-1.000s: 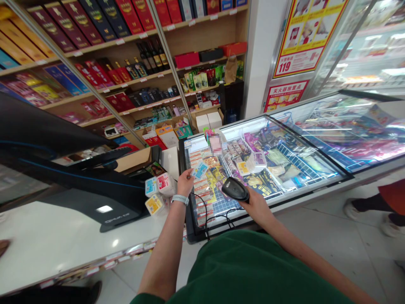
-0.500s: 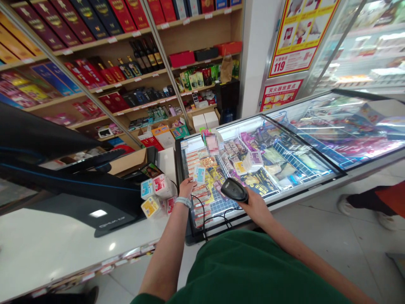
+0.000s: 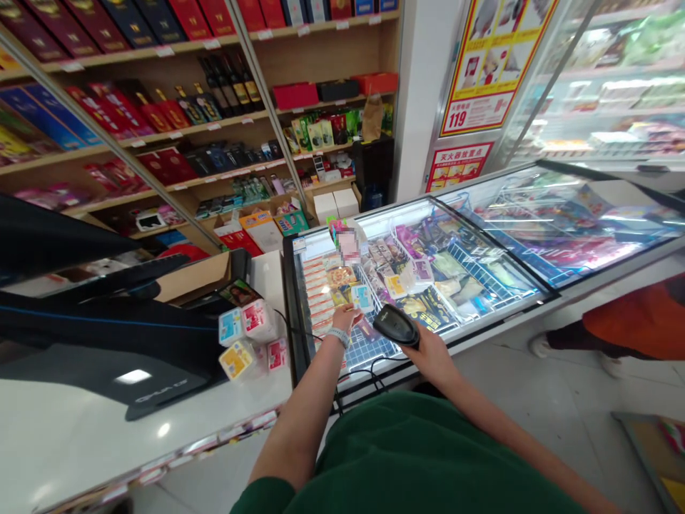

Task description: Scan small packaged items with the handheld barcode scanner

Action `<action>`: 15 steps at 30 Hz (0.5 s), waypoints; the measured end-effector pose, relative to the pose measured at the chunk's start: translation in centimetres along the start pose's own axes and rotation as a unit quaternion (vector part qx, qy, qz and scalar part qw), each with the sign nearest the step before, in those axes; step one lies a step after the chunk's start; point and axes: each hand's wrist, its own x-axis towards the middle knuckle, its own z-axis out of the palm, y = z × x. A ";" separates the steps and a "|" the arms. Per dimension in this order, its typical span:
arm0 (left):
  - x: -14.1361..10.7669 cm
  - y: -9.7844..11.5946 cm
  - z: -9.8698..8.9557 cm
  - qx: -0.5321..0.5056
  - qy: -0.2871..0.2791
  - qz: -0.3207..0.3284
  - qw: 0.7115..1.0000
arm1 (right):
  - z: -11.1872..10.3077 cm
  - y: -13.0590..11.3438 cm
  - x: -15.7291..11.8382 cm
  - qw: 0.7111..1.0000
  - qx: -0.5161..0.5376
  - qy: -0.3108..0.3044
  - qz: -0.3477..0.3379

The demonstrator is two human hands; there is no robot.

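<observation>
My right hand [image 3: 429,351] is wrapped round a black handheld scanner [image 3: 396,325] above the glass freezer top. To its left, my left hand [image 3: 347,318], with a pale watch at the wrist, is closed at the near edge of a small tub with a light blue label [image 3: 362,297]. Further right on the glass lie a yellow-labelled tub [image 3: 396,286] and a purple-labelled tub [image 3: 422,270]. Several tubs with blue, red and yellow labels [image 3: 237,359] are grouped on the white counter at the left.
A dark monitor stand [image 3: 160,364] stands on the white counter [image 3: 69,442]. An open cardboard box [image 3: 195,277] sits behind the tubs. The scanner's black cable [image 3: 372,371] loops near my body. A person in orange [image 3: 631,321] stands at the right.
My left hand has moved right with the blue-labelled tub, closer to the scanner. The view has shifted, and more of the person at the right shows.
</observation>
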 end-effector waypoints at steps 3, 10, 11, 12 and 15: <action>1.1 -1.1 2.8 -0.005 -0.011 -0.012 1.000 | -0.3 0.6 -0.1 1.000 -0.003 0.002 0.020; 3.2 -2.8 7.8 0.005 -0.015 -0.029 0.999 | -1.2 1.6 -0.6 0.999 -0.005 0.013 0.036; 3.4 -2.9 8.3 0.008 -0.017 -0.028 0.999 | -1.3 1.7 -0.6 0.999 -0.005 0.016 0.039; 3.5 -2.9 8.8 0.012 -0.018 -0.027 0.999 | -1.4 1.9 -0.6 0.999 -0.006 0.019 0.041; 3.9 -3.0 10.0 0.031 -0.018 -0.013 0.999 | -1.8 2.1 -0.6 0.999 -0.005 0.017 0.046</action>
